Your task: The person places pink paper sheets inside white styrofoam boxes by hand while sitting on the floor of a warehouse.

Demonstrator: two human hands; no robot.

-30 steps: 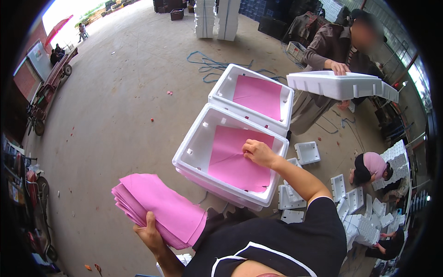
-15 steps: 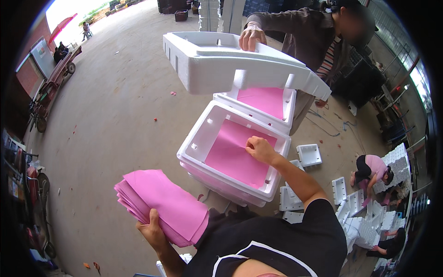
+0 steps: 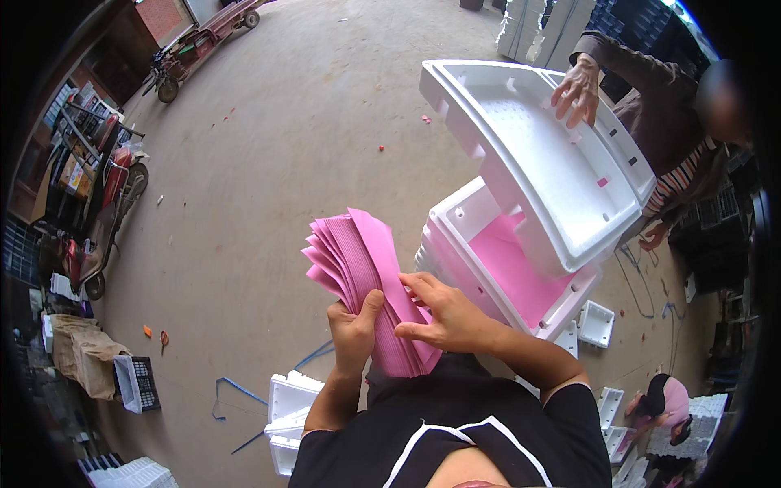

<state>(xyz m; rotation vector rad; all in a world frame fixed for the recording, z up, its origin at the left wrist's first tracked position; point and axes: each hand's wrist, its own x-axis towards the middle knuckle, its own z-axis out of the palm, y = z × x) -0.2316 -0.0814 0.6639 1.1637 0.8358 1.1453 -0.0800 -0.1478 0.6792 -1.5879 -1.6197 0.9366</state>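
Note:
My left hand (image 3: pixel 355 329) is closed around a thick stack of pink sheets (image 3: pixel 376 268), whose upper edges fan apart. On the stack's right side, my right hand (image 3: pixel 443 313) touches the front sheet, thumb and fingers apart. To the right stands a white foam box (image 3: pixel 457 213) with a pink sheet (image 3: pixel 521 264) lying in its bottom. Above it, a tilted, empty white foam box (image 3: pixel 529 122) partly covers its opening. A co-worker's hand (image 3: pixel 578 91) is at that upper box's far rim.
Small white foam trays (image 3: pixel 596 324) lie on the floor at right, near another bent-over person (image 3: pixel 671 403). More foam pieces (image 3: pixel 293 407) and a blue strap (image 3: pixel 236 382) lie at lower left. A red motorbike (image 3: pixel 118 179) and a cart (image 3: pixel 215 28) stand at left.
My right hand has left the pink sheet inside the box and reached the stack in my left hand. The co-worker's foam box has come over the lined box. The view has swung left.

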